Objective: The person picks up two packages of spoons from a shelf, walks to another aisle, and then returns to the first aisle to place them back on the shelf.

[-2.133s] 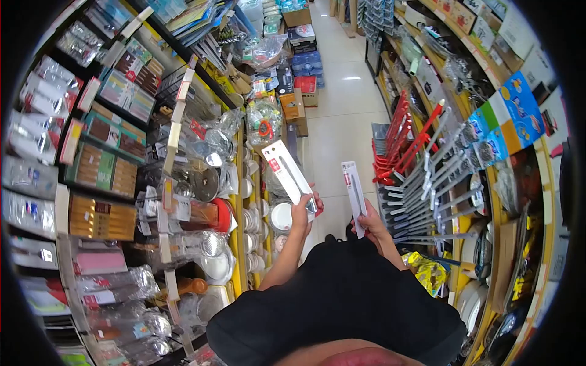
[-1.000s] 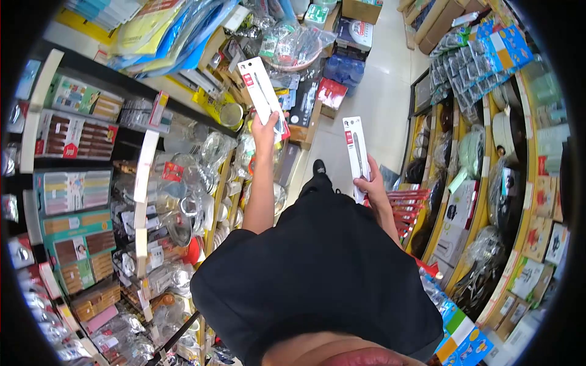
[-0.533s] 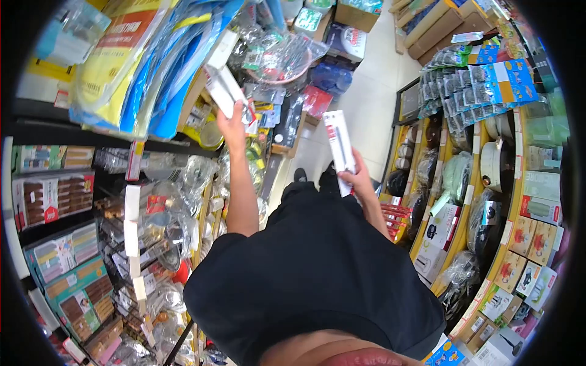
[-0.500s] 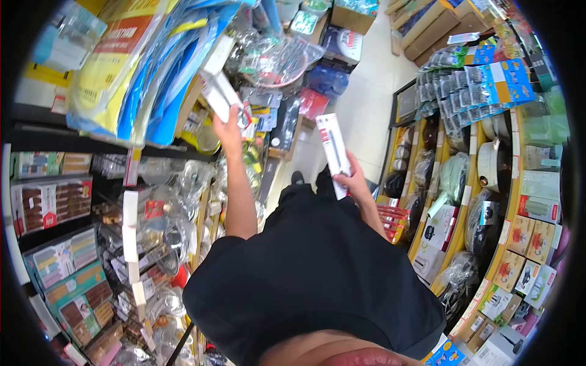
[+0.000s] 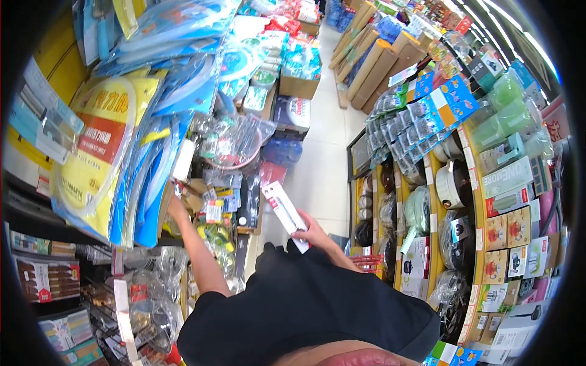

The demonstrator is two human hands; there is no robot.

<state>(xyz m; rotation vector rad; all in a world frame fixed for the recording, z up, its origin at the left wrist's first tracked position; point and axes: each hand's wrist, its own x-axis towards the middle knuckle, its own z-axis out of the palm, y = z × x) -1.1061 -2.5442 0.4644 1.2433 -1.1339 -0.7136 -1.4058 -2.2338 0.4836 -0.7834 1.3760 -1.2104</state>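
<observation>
My right hand (image 5: 312,232) is closed around the lower end of a narrow white box (image 5: 283,210). The box has red print and a picture of a long dark implement on its front, and it tilts up to the left. My left hand (image 5: 176,206) reaches into the shelf on the left, beside the hanging blue and yellow packs (image 5: 101,146). Its fingers are mostly hidden there, so what they hold, if anything, does not show. Just above that hand is a plain white box-like piece (image 5: 184,160).
Stocked shelves flank a narrow aisle with a pale tiled floor (image 5: 311,171). On the right hang blister packs (image 5: 415,119) above boxed cookware (image 5: 415,265). Cardboard rolls (image 5: 372,70) stand farther along. A bagged basin (image 5: 235,143) and cartons (image 5: 293,113) line the left.
My left hand has moved down and left into the shelf; the white box it held is no longer plainly visible. My right hand still grips its box. The view has tilted up and shifted left.
</observation>
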